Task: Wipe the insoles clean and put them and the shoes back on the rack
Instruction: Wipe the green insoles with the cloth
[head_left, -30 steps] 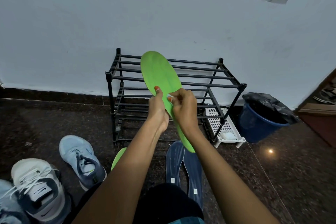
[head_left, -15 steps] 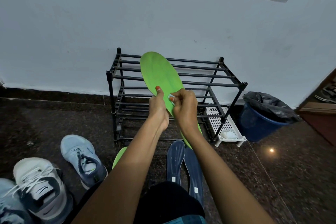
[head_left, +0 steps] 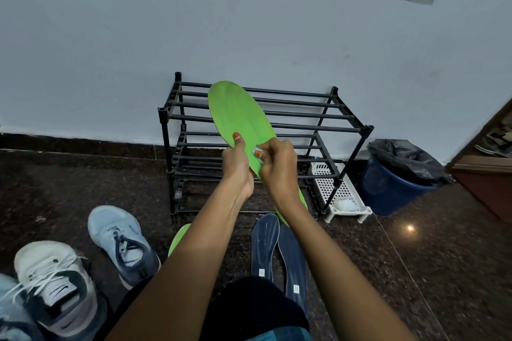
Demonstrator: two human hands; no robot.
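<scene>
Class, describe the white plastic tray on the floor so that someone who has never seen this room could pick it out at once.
Find the black shoe rack against the white wall. At its right end, beside the blue bin, a white tray sits on the dark floor, partly under the rack. It alone is white plastic, pierced with rows of small holes.

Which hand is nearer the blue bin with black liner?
Right. The right hand is left of the blue plastic bin; the left hand farther left, across the green insole.
</scene>
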